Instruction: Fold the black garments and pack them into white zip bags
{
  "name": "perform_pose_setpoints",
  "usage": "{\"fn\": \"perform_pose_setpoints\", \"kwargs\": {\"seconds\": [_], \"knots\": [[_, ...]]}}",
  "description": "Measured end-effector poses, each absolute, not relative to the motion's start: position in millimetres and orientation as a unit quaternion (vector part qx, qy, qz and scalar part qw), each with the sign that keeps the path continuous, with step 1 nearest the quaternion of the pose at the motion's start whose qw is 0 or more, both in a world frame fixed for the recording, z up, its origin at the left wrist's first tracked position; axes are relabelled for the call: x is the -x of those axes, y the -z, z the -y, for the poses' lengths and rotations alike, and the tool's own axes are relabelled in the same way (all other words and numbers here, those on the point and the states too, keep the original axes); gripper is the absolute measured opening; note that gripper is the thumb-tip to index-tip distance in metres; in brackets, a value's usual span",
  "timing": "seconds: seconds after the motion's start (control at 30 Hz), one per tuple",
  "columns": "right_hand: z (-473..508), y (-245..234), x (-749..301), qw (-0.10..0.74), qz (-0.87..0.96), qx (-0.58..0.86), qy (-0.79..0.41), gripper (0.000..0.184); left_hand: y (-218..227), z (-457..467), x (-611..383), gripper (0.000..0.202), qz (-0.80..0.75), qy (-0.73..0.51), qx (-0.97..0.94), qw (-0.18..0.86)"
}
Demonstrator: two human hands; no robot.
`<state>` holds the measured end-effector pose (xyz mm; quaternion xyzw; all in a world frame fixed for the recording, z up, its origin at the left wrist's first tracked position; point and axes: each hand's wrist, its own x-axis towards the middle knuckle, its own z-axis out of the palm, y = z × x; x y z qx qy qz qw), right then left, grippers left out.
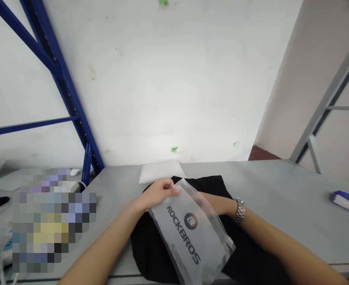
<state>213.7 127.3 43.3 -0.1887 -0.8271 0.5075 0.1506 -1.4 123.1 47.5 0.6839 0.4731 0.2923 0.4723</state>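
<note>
A frosted translucent zip bag printed ROCKBROS (190,233) lies tilted across a black cloth garment (150,249), its lower end reaching the bottom of the view. My left hand (159,193) rests at the bag's upper corner, with fingers pressed around its edge. My right hand (217,204), with a steel wristwatch (239,211) on its wrist, lies at the bag's far edge. Its fingers are hidden behind the film, so their grip is unclear. Beyond the garment, a white flat packet (161,171) lies on the grey table (281,186).
A blue-and-white packet (348,202) lies at the table's right edge. A blue steel rack frame (54,67) rises at the left and a grey rack frame (328,103) at the right, before a white wall (162,79). A pixelated patch (52,217) hides items at the left.
</note>
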Motion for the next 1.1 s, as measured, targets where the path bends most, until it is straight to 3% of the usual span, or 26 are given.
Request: {"fn": "perform_pose_setpoints", "kwargs": {"seconds": [0.17,0.37,0.47,0.57,0.73,0.9,1.0,1.1], "knots": [[-130,-38,-213,0.277,0.751,0.214,-0.560,0.036,-57,-124,8,0.034,-0.482,-0.345,-0.687,0.420],[-172,-41,-253,0.652,0.458,0.234,-0.557,0.018,-59,-150,49,0.034,-0.545,-0.437,-0.649,0.299],[-195,-40,-280,0.739,0.316,0.230,-0.549,0.011,-48,-171,68,0.030,-0.603,-0.475,-0.603,0.218],[-203,-35,-289,0.737,0.303,0.239,-0.555,0.008,-35,-187,83,0.032,-0.649,-0.474,-0.575,0.152],[-197,-28,-273,0.685,0.328,0.248,-0.601,0.013,-32,-187,98,0.082,-0.630,-0.396,-0.656,0.131],[-194,-24,-266,0.662,0.346,0.254,-0.615,0.016,-29,-180,101,0.064,-0.605,-0.325,-0.706,0.174],[-194,-22,-265,0.659,0.348,0.259,-0.614,0.016,-19,-187,92,0.054,-0.619,-0.351,-0.683,0.166],[-190,-25,-261,0.649,0.359,0.263,-0.616,0.021,-16,-191,77,0.058,-0.618,-0.388,-0.663,0.171]]}}
